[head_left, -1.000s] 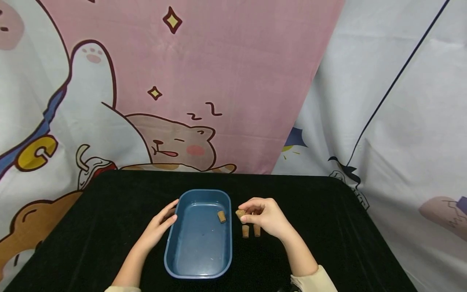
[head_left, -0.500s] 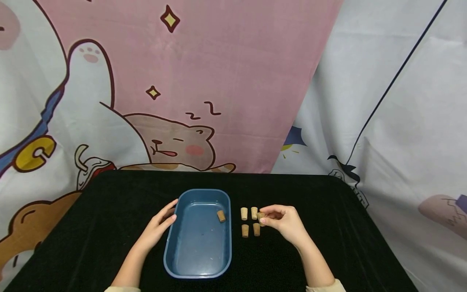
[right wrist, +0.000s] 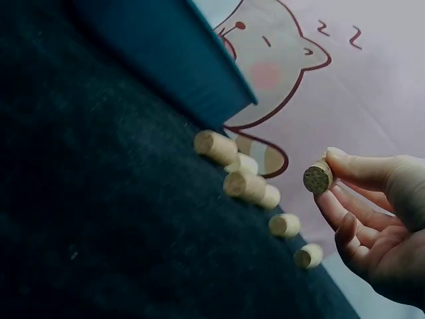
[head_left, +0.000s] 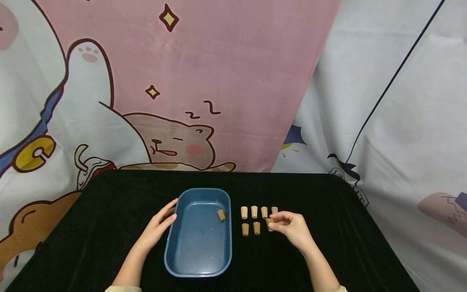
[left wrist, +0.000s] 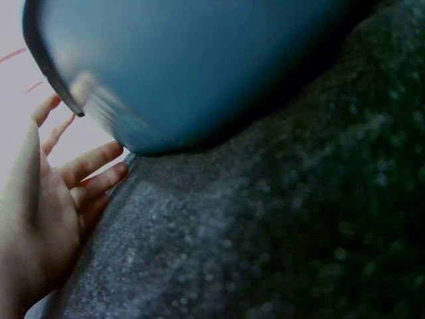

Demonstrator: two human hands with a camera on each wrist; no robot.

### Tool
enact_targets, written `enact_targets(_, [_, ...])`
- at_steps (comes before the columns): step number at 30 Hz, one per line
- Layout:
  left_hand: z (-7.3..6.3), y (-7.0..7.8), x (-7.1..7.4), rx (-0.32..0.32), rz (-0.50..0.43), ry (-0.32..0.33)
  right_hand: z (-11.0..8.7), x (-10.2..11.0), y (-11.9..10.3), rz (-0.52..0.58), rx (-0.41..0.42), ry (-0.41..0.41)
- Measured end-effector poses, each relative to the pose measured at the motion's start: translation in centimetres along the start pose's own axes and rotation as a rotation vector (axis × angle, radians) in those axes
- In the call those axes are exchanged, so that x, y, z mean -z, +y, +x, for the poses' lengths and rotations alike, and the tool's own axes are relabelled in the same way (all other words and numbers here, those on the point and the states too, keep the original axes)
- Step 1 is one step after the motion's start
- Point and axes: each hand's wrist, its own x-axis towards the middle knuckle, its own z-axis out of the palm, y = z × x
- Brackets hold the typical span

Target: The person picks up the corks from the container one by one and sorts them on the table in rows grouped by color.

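A blue tray (head_left: 198,259) stands on the black cloth, with one cork (head_left: 221,215) lying inside near its right wall. My left hand (head_left: 157,227) rests against the tray's left side, its fingers fairly straight along the wall. Between thumb and fingertips my right hand (head_left: 292,229) pinches another cork (right wrist: 318,177). To the right of the tray, several corks sit in two rows. The far row runs from a cork (head_left: 244,212) by the tray to one (head_left: 274,209) just beyond the right hand. In the near row are a cork (head_left: 245,229) and its neighbour (head_left: 257,228).
The black cloth (head_left: 109,227) covers the table up to its far edge. Behind it hangs a printed curtain (head_left: 233,81) with cartoon animals on pink and white.
The right hand has shifted rightward, away from the tray, uncovering more corks in the far row. At half a second ago it was beside the second column. The left hand and tray stay put.
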Motion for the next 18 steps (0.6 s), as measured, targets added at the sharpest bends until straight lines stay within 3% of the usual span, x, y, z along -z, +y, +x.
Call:
enact_targets(9, [-0.1, 0.1, -0.2, 0.035, 0.008, 0.004, 0.2, -1.0, 2.2, 0.008, -0.074, 0.081])
enact_targets(18, [-0.1, 0.1, -0.2, 0.019, 0.011, 0.006, 0.8, -1.7, 3.2, -0.036, -0.119, 0.131])
